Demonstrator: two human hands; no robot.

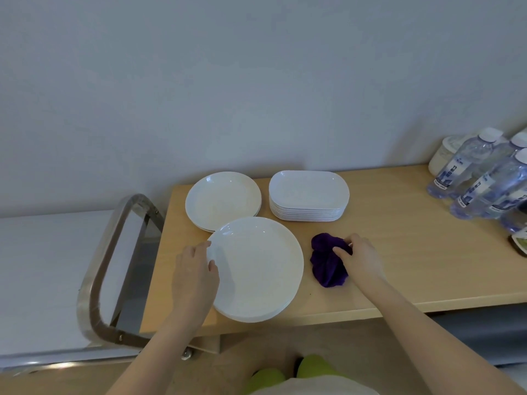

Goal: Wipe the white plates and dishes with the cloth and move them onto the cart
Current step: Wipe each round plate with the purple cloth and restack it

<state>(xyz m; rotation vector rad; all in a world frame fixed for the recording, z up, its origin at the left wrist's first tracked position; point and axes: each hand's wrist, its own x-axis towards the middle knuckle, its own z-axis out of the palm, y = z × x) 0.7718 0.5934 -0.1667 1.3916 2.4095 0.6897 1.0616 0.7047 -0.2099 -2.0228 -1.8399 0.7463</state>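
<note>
A stack of round white plates (259, 269) sits at the front of the wooden table (399, 252). My left hand (195, 277) grips the left rim of the top plate, thumb on its upper face. To the right of it lies a crumpled purple cloth (325, 263); my right hand (360, 259) pinches the cloth's right side. Behind, a second stack of round plates (222, 201) and a stack of oblong white dishes (309, 195) stand by the wall. The cart (42, 280), white-topped with a metal handle (114, 266), stands left of the table.
Several water bottles (484, 178) and a white lidded jar (445, 155) crowd the table's back right corner. A dark object (520, 243) lies at the right edge. A grey wall runs behind the table. Green shoes (291, 374) show below on the floor.
</note>
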